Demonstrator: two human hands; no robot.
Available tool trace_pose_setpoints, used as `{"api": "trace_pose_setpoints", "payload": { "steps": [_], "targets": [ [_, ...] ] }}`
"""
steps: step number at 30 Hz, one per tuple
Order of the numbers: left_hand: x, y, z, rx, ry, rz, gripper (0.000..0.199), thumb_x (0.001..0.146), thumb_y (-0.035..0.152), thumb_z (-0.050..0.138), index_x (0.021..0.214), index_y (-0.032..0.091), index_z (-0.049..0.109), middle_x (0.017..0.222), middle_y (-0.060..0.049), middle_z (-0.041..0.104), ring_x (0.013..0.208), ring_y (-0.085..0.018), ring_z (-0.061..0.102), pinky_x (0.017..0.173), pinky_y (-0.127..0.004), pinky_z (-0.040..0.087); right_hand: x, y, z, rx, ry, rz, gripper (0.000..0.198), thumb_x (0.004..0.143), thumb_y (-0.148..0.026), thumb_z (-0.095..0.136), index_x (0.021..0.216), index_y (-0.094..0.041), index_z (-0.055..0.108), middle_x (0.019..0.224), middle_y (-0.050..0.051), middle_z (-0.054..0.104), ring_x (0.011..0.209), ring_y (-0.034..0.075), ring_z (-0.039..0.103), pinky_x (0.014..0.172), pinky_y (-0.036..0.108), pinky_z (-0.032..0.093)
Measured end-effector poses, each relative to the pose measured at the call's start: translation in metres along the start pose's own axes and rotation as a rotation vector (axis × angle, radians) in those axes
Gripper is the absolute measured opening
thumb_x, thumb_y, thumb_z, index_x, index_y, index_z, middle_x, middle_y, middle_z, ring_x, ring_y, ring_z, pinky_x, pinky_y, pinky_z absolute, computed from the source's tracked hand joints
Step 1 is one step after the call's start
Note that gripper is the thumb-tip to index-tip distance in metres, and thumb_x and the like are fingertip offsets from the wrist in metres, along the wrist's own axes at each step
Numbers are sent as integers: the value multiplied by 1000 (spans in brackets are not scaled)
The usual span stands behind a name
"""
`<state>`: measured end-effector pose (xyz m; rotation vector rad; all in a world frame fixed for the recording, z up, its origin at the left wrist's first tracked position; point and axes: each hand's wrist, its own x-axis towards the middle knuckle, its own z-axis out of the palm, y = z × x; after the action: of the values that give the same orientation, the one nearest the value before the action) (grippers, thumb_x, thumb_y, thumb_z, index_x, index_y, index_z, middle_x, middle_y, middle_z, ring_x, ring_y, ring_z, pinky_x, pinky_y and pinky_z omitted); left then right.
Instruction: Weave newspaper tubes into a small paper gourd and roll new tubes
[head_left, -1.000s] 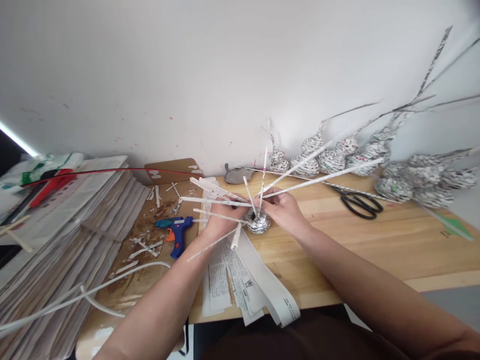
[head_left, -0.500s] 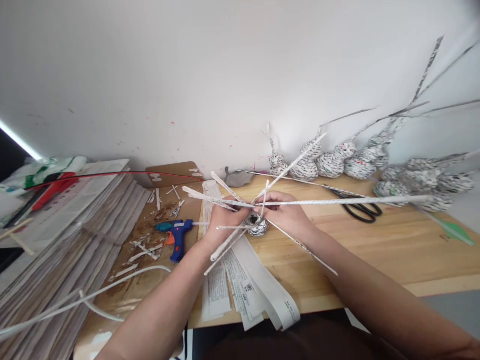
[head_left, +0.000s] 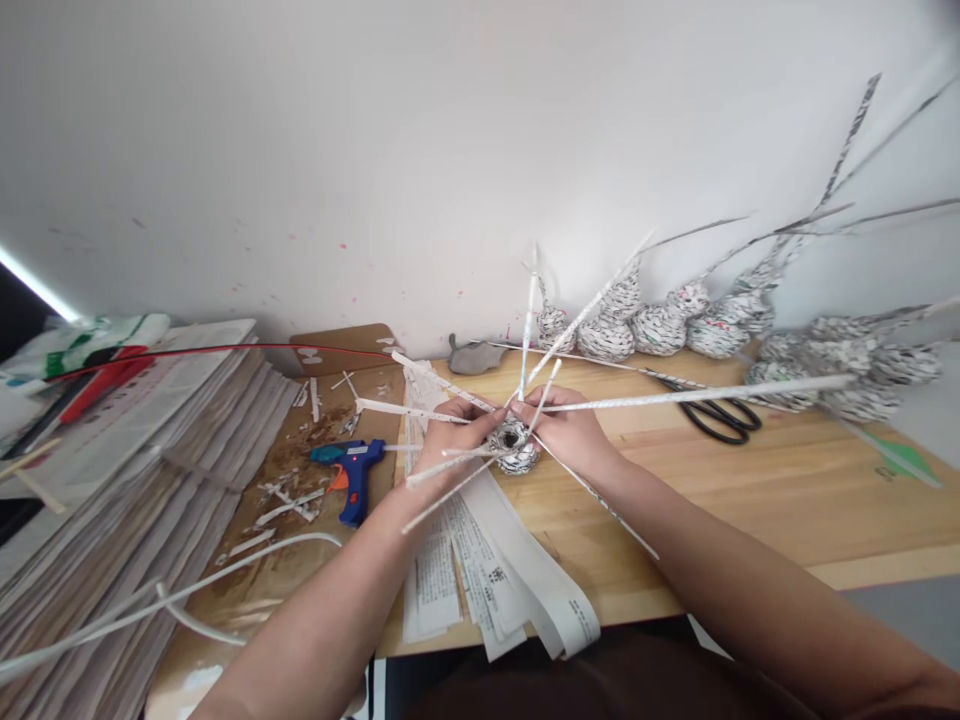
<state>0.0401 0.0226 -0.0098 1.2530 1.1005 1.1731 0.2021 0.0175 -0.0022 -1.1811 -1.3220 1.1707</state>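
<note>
A small round piece woven from printed paper strips (head_left: 517, 460), with a dark hole in its top, sits between my hands. Several rolled paper tubes stick out from it on all sides. My left hand (head_left: 452, 437) closes on its left side, thumb at the rim. From the right, my right hand (head_left: 571, 425) pinches a paper tube (head_left: 527, 330) at the far rim, its fingertips close to the left thumb. That tube points up toward the wall. A longer white tube (head_left: 697, 397) runs out rightward over the right hand. The fingers under the piece are hidden.
Paper strips (head_left: 517, 560) lie below the hands. Left are a blue glue gun (head_left: 364, 480), paper scraps and a tall newspaper stack (head_left: 210, 440). Black-handled scissors (head_left: 720, 418) lie right. Woven gourd shapes (head_left: 660, 330) line the wall, near a grey leaf-shaped piece (head_left: 476, 355).
One paper tube that lay toward the left at the rim now points up and away. My fingertips have shifted with it, and the tubes around the woven piece have turned slightly.
</note>
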Motion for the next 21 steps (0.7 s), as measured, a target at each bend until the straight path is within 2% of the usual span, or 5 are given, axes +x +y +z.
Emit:
{"api": "trace_pose_setpoints", "payload": {
  "steps": [2,4,11,17,21],
  "targets": [
    [1,-2,0,44,39,35,25,66,36,80,74,14,72,71,-5,74,61,-16,65,57,-26,49,1,-1,1,63,-17,74,33,70,-48,74,62,-20,59,45,-2,56,37,12,48,39,25,38],
    [1,-3,-1,101,70,54,23,67,35,79,74,15,72,70,-4,73,60,-16,65,56,-25,49,1,-3,1,115,-42,91,36,69,-51,74,59,-20,58,44,-2,56,37,12,48,39,25,38],
    [1,-2,-2,110,9,52,23,67,34,78,77,14,72,69,-3,72,58,-14,63,53,-23,47,2,1,0,222,-73,78,36,69,-50,75,59,-20,59,49,-1,59,38,11,47,39,25,37],
    [-2,0,4,159,79,114,22,70,34,75,80,15,72,75,-4,74,64,-16,66,60,-25,50,1,-3,4,246,-13,76,37,64,-51,78,60,-20,60,48,-2,58,37,11,47,37,26,37],
    [-6,8,8,166,79,149,20,70,33,74,77,15,71,76,-5,74,69,-17,67,66,-27,52,2,-6,4,288,22,101,34,63,-48,78,65,-21,58,49,-4,57,36,11,46,36,26,38]
  ]
}}
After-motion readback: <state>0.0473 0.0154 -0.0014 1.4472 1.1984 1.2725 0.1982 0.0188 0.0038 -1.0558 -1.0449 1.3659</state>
